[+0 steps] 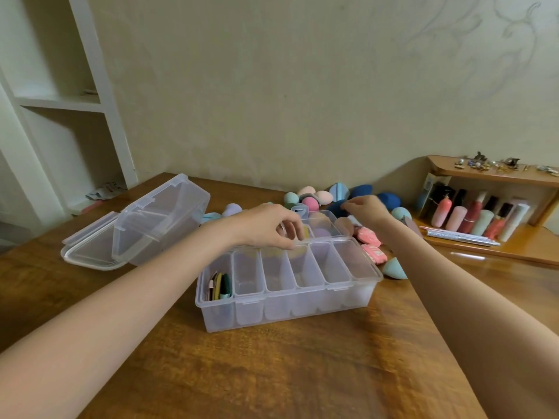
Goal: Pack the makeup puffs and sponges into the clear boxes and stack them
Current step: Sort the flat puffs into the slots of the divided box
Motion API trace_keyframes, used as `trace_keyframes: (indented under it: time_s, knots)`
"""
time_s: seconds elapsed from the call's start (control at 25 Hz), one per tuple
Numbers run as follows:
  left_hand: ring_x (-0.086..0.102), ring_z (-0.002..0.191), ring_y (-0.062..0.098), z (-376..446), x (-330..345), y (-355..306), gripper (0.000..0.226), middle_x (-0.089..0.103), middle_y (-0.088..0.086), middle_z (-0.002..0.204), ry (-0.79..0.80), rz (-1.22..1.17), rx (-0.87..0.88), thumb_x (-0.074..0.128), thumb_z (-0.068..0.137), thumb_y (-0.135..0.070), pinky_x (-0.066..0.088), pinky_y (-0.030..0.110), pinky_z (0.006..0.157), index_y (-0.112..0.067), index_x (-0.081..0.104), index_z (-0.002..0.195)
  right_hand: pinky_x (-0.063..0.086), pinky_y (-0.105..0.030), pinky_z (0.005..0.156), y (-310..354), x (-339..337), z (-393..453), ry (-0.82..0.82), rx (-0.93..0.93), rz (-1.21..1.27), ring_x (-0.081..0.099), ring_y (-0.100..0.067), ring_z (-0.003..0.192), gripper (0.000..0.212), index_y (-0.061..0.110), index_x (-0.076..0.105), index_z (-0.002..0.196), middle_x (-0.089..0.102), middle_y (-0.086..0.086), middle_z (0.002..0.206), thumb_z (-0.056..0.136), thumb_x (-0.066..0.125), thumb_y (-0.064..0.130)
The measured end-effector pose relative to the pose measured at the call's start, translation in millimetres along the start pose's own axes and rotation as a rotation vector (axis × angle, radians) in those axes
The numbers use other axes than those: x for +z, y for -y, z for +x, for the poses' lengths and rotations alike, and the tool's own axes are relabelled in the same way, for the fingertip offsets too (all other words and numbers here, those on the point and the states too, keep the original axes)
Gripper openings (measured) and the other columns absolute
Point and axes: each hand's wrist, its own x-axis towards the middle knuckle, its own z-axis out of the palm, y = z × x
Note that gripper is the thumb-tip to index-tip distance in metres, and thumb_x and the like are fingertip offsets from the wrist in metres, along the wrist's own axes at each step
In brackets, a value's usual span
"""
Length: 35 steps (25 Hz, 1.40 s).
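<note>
My left hand (pixel 272 226) pinches the far rim of the clear plastic divided box (pixel 289 285) mid-desk, my right hand (pixel 364 208) closes fingertips on a dark blue sponge (pixel 337 208) behind it; a loose pinch could drop it.

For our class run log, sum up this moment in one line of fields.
left hand: over divided box, grip unclear | right hand: reaching dark blue sponge | flat puffs: leftmost slot | second box: open, left

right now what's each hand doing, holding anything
Left hand: fingers curled at the far rim of the clear divided plastic box; any hold cannot be told.
Right hand: pinching at a dark blue sponge.
</note>
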Motion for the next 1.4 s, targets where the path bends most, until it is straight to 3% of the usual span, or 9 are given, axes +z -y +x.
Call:
trace_keyframes:
  time_s: [0.2, 0.48, 0.68, 0.76, 0.84, 0.92, 1.04, 1.24, 1.4]
  knots:
    - [0.059, 0.091, 0.008, -33.3, -7.2, 7.2, 0.015, 0.066, -0.006, 0.099, -0.153, -0.007, -0.052, 0.061, 0.088, -0.023, 0.046, 0.018, 0.076, -0.022, 0.069, 0.1, 0.053, -0.032, 0.084, 17.9, -34.6, -25.5, -0.269, -0.125, 0.154, 0.062, -0.031, 0.103, 0.027, -0.004, 0.061, 0.111, 0.063, -0.02, 0.112, 0.088, 0.061, 0.009]
    - [0.057, 0.092, 0.011, -59.4, -6.2, 1.6, 0.017, 0.064, -0.004, 0.099, -0.176, 0.071, -0.115, 0.058, 0.089, -0.02, 0.045, 0.022, 0.078, -0.017, 0.069, 0.102, 0.054, -0.03, 0.07, -11.4, -25.0, -58.6, -0.087, 0.091, -0.088, 0.063, -0.026, 0.085, 0.032, 0.0, 0.059, 0.114, 0.063, -0.016, 0.099, 0.088, 0.063, 0.018]
    - [0.057, 0.089, 0.009, -15.2, 2.4, -31.1, 0.018, 0.064, -0.006, 0.099, -0.092, 0.13, -0.026, 0.057, 0.088, -0.022, 0.041, 0.014, 0.069, -0.021, 0.067, 0.102, 0.045, -0.029, 0.081, -24.2, -60.7, -38.8, -0.249, 0.051, -0.239, 0.056, -0.026, 0.1, 0.032, 0.005, 0.059, 0.122, 0.061, -0.016, 0.119, 0.096, 0.044, 0.018]
    - [0.056, 0.091, 0.009, -0.8, 8.2, -40.4, 0.019, 0.063, -0.005, 0.102, -0.035, 0.136, 0.016, 0.055, 0.089, -0.021, 0.041, 0.014, 0.07, -0.02, 0.065, 0.105, 0.044, -0.032, 0.092, -33.4, -59.4, -34.4, -0.078, 0.074, -0.401, 0.054, -0.026, 0.109, 0.036, 0.009, 0.054, 0.128, 0.057, -0.014, 0.126, 0.098, 0.04, 0.023]
    - [0.055, 0.093, 0.009, 9.5, 13.2, -45.5, 0.023, 0.062, -0.004, 0.105, -0.007, 0.128, 0.034, 0.054, 0.09, -0.021, 0.04, 0.012, 0.069, -0.02, 0.063, 0.11, 0.045, -0.025, 0.077, -42.0, -51.6, -32.0, 0.051, 0.112, -0.455, 0.055, -0.022, 0.098, 0.036, 0.007, 0.051, 0.128, 0.057, -0.014, 0.125, 0.097, 0.044, 0.023]
    - [0.055, 0.094, 0.009, 13.7, 16.1, -47.7, 0.026, 0.06, -0.003, 0.104, -0.02, 0.12, 0.034, 0.053, 0.09, -0.02, 0.04, 0.014, 0.07, -0.02, 0.06, 0.115, 0.039, -0.021, 0.061, -46.9, -47.2, -27.9, 0.004, 0.144, -0.412, 0.055, -0.022, 0.089, 0.033, 0.004, 0.053, 0.125, 0.06, -0.015, 0.115, 0.096, 0.046, 0.019]
    - [0.056, 0.092, 0.01, 10.6, 15.4, -48.2, 0.027, 0.06, -0.003, 0.103, -0.034, 0.113, 0.043, 0.053, 0.091, -0.018, 0.042, 0.017, 0.074, -0.019, 0.059, 0.117, 0.036, -0.026, 0.063, -43.8, -55.9, -26.4, -0.16, 0.156, -0.3, 0.051, -0.023, 0.082, 0.021, 0.001, 0.057, 0.1, 0.057, -0.015, 0.093, 0.097, 0.045, 0.018]
    - [0.058, 0.094, 0.01, -23.4, 0.0, -32.6, 0.02, 0.063, -0.004, 0.102, -0.152, 0.076, -0.011, 0.057, 0.09, -0.021, 0.042, 0.02, 0.078, -0.02, 0.066, 0.107, 0.041, -0.03, 0.065, 14.9, -59.2, -55.6, -0.393, -0.231, -0.142, 0.056, -0.026, 0.073, 0.022, -0.007, 0.069, 0.087, 0.062, -0.014, 0.077, 0.089, 0.056, 0.01]
    - [0.061, 0.092, 0.011, -77.1, -15.7, 7.9, 0.01, 0.066, -0.003, 0.099, -0.135, 0.044, -0.083, 0.062, 0.088, -0.022, 0.051, 0.028, 0.085, -0.021, 0.069, 0.095, 0.049, -0.029, 0.073, 91.2, -18.9, -111.4, -0.209, -0.418, 0.053, 0.062, -0.021, 0.077, 0.018, 0.001, 0.069, 0.093, 0.066, -0.007, 0.082, 0.077, 0.069, 0.01]
